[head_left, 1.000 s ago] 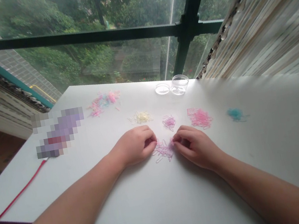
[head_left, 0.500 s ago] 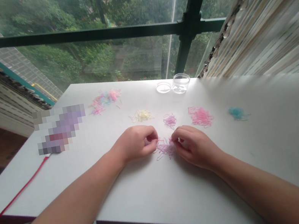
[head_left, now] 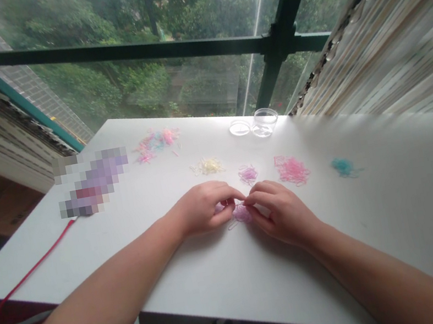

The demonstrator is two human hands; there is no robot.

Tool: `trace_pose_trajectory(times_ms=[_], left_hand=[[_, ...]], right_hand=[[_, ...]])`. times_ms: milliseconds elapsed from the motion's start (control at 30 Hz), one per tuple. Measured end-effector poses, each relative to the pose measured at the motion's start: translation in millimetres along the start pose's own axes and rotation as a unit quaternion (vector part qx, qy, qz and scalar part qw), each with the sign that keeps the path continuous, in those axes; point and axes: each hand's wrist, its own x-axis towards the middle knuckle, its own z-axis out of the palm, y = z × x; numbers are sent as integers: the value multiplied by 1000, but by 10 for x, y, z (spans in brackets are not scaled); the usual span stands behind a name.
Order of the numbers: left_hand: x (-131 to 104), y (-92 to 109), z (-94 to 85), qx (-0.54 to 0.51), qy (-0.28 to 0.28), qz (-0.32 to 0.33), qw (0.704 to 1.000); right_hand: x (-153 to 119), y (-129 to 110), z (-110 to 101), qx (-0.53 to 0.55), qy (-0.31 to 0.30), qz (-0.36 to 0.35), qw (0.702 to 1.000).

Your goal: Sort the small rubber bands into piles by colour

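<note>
My left hand [head_left: 211, 206] and my right hand [head_left: 277, 208] meet at their fingertips over a pile of thin light-purple loops [head_left: 242, 214] on the white table [head_left: 203, 276]. The fingers of both hands are bent and pinched together. Whatever lies between the fingertips is too small to make out. Just beyond the hands sits a small purple pile [head_left: 248, 174]. A pink pile [head_left: 292, 170] is to its right, and a pale yellow pile [head_left: 209, 165] is to its left.
A teal pile [head_left: 343, 166] lies farther right. Mixed pink and blue pieces [head_left: 158, 141] are spread at the back left. A clear round container [head_left: 265, 122] stands beside its lid [head_left: 239, 128] near the window. A blurred purple object [head_left: 96, 180] with a red strap [head_left: 42, 263] lies left.
My left hand has moved right, and its fingertips now meet those of my right hand above the light-purple pile. The view has shifted slightly.
</note>
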Motion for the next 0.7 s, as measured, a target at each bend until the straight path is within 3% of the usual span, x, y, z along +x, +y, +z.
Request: trace_pose_trajectory(times_ms=[267, 500, 700], left_hand=[[-9, -22, -11, -20, 14, -27, 999], [-23, -33, -3, 4, -36, -40, 999], [-8, 1, 4, -36, -22, -52, 998]], right_hand=[[-10, 19, -1, 68, 51, 50, 995], [-1, 10, -15, 87, 28, 44, 995], [-13, 12, -10, 90, 37, 55, 994]])
